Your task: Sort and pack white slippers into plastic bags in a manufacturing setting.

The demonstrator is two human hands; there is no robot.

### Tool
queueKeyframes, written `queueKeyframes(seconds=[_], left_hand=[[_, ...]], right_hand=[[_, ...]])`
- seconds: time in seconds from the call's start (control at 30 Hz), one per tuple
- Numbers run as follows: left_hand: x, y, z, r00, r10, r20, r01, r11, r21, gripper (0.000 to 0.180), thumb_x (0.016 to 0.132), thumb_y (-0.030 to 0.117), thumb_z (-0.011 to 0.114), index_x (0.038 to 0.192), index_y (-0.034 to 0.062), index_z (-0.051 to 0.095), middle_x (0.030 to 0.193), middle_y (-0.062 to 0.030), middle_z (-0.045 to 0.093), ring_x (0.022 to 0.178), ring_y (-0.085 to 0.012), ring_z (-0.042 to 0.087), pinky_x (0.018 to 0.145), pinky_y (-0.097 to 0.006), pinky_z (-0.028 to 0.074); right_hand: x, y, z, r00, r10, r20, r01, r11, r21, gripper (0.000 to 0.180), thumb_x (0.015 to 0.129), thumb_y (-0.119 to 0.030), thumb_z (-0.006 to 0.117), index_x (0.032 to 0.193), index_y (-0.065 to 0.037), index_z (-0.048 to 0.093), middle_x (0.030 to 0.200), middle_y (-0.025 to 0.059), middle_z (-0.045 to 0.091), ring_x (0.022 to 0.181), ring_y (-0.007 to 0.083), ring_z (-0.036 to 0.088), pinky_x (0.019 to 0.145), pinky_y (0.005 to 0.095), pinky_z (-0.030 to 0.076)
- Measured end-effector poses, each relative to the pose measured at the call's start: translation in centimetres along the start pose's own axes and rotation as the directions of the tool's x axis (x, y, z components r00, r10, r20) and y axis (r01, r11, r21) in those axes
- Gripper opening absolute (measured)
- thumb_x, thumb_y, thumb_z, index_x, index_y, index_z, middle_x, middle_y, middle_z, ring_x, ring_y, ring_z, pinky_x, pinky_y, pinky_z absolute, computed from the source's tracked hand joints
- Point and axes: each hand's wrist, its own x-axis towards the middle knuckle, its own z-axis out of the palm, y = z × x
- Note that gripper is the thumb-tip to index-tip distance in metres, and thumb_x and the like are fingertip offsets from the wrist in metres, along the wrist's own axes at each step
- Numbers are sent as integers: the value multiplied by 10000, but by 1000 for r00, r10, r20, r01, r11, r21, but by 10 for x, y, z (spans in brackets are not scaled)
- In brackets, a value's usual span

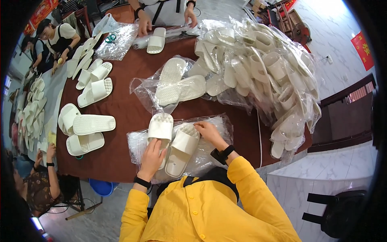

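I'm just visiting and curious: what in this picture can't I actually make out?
All in the head view:
Part of the heel of the left slipper: behind the left hand.
Middle of the clear plastic: covered by that slipper and the right slipper.
Full count in the bagged slipper heap: overlapping, under shiny plastic.
Head of the person opposite: cut off by the top edge.

A fan (301,33) stands at upper right, a red poster (364,50) nearer the right edge, a dark doorway (342,117) below it. A black chair (346,213) sits lower right, a blue basin (100,187) lower left.
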Motion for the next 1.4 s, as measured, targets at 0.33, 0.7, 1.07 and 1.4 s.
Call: queueKeyframes(seconds=[0.33, 0.7, 1.07, 1.4], left_hand=[[32, 16, 37, 940, -331, -85, 326, 943, -66, 222, 919, 159, 569, 993, -45, 614, 998, -207, 575, 953, -417, 546, 840, -496, 436], [-1, -3, 11, 995, -97, 20, 99, 991, -94, 407, 883, 139, 602, 1263, -5, 578, 1190, -212, 600, 1084, -400, 576, 926, -449, 474], [-9, -11, 6, 1000, -20, -23, 19, 999, -48, 365, 870, 196, 661, 1167, -13, 616, 1117, -212, 622, 1055, -398, 589, 895, -450, 487], [-34, 5, -20, 993, 9, 119, 3, 995, -95, 287, 811, 173, 698, 1028, -2, 632, 1002, -168, 618, 958, -375, 598, 810, -438, 500]], right_hand=[[4, -9, 23, 976, -220, -7, 219, 974, -58, 260, 870, -155, 647, 1068, 6, 695, 980, 168, 719, 865, 245, 698, 779, 344, 541], [2, -32, 27, 975, -221, 0, 215, 951, 223, 342, 860, -43, 615, 1199, 2, 616, 985, 187, 706, 825, 268, 705, 737, 357, 564], [35, -43, 90, 901, -434, -20, 435, 900, 20, 233, 851, 15, 537, 1049, 15, 660, 917, 196, 697, 788, 362, 687, 731, 393, 554], [19, -57, 79, 935, -351, 47, 341, 928, 153, 170, 917, -63, 548, 1007, 13, 671, 847, 107, 702, 704, 164, 656, 652, 310, 518]])
